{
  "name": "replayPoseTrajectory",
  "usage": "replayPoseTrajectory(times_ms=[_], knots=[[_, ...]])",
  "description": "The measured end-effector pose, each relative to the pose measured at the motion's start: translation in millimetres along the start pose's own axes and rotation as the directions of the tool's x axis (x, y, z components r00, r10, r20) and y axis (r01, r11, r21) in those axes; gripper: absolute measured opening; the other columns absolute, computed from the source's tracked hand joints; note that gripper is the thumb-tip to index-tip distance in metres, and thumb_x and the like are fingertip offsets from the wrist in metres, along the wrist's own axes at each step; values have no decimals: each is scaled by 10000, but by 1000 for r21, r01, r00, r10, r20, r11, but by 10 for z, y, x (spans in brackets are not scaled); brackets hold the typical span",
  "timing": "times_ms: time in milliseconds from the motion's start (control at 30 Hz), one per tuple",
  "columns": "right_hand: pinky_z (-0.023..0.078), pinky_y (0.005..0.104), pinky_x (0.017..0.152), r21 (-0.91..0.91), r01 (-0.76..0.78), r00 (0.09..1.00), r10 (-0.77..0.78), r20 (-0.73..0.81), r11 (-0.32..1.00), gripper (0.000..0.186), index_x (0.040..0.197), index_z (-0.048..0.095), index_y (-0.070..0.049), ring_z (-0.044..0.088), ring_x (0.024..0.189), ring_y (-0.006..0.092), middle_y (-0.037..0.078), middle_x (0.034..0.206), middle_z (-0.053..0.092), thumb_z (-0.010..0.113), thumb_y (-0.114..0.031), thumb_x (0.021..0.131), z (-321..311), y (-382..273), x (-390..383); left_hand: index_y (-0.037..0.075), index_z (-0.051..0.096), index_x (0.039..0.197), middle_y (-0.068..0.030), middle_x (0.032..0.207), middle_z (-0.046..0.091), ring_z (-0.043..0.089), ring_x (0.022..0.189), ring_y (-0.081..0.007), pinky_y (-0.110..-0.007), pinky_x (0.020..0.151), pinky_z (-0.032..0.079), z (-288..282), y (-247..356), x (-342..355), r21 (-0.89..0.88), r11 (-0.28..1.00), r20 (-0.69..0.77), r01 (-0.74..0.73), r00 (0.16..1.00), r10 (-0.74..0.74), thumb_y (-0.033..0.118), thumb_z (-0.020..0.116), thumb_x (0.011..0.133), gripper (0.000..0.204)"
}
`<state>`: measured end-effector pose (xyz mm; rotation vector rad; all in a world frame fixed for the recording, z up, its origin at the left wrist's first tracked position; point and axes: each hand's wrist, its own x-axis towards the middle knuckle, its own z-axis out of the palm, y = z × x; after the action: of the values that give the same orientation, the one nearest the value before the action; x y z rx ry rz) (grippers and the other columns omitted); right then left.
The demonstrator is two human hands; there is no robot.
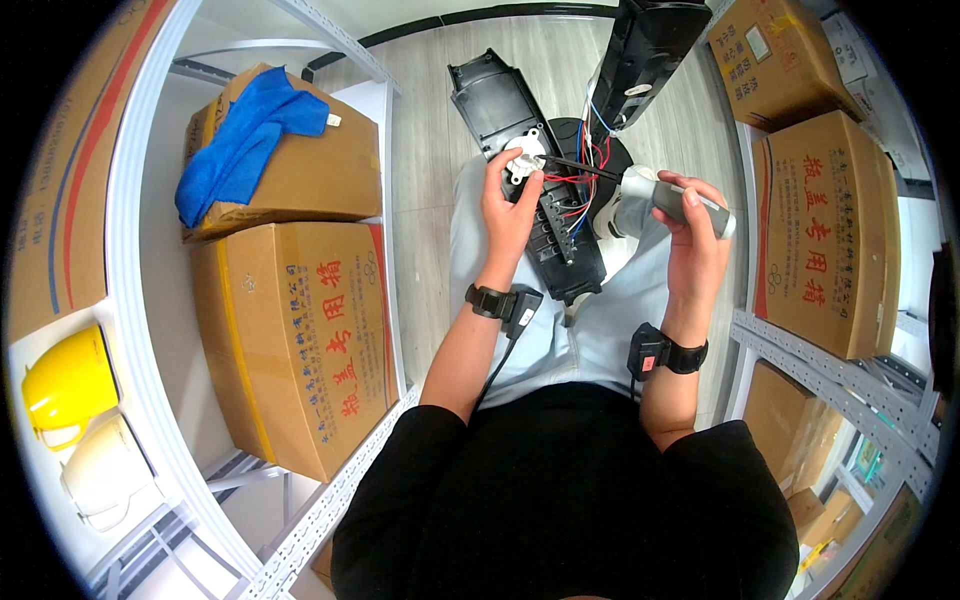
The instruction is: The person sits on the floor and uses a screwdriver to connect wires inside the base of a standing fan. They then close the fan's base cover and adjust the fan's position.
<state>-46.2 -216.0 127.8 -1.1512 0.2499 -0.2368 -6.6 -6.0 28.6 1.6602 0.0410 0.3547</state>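
My left hand [510, 208] pinches a white round plastic part [524, 160] with screw ears between thumb and forefinger. That part sits on a long black plastic panel [488, 92] lying slanted across my legs. In my right hand [694, 228] is a grey-handled screwdriver [645, 186], held nearly level. Its dark shaft points left, and the tip meets or comes very near the white part; contact cannot be made out. Red, blue and white wires [594, 150] run from the panel's area towards an upright black housing [650, 65].
Shelving stands on both sides. Cardboard boxes [300, 340] fill the left rack, with a blue cloth [245, 135] on the upper one. More boxes [825, 230] are at right. Yellow [75, 380] and white [105, 470] mugs stand at far left. A black round base [622, 152] is beside the panel.
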Motion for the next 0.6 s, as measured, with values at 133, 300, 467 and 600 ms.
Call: replayPoseTrajectory(times_ms=[133, 300, 467, 600], knots=[[583, 301, 768, -1, -1, 1000, 1, 3, 1000, 259, 1092, 651, 13, 676, 950, 218, 209, 1141, 668, 685, -186, 930, 31, -1, -3, 32, 577, 1251, -100, 1231, 603, 560, 1151, -194, -321, 1022, 412, -8, -31, 11, 19, 1000, 33, 0, 999, 0, 108, 722, 909, 380], [588, 299, 766, 10, -16, 1000, 16, 6, 1000, 259, 1089, 651, 17, 679, 939, 213, 211, 1135, 672, 685, -185, 931, 28, 28, -6, 31, 568, 1264, -102, 1257, 590, 527, 1206, -199, -333, 1056, 383, -9, -1, 4, 18, 1000, 25, -25, 999, 25, 130, 648, 966, 324], [590, 302, 766, 15, -36, 999, 36, 4, 999, 261, 1091, 653, 19, 680, 933, 210, 207, 1128, 674, 684, -187, 934, 41, 70, 9, 35, 566, 1245, -90, 1234, 585, 521, 1183, -193, -328, 1052, 378, -32, -48, 11, -12, 1000, 35, 8, 999, -7, 137, 628, 983, 288], [593, 303, 765, 24, -50, 999, 50, 2, 998, 260, 1098, 654, 19, 680, 932, 209, 204, 1125, 675, 680, -183, 937, 46, 95, 15, 47, 564, 1226, -81, 1211, 581, 523, 1152, -181, -317, 1032, 388, -43, -53, 0, -61, 996, 76, 60, 996, -55, 146, 657, 972, 288]])
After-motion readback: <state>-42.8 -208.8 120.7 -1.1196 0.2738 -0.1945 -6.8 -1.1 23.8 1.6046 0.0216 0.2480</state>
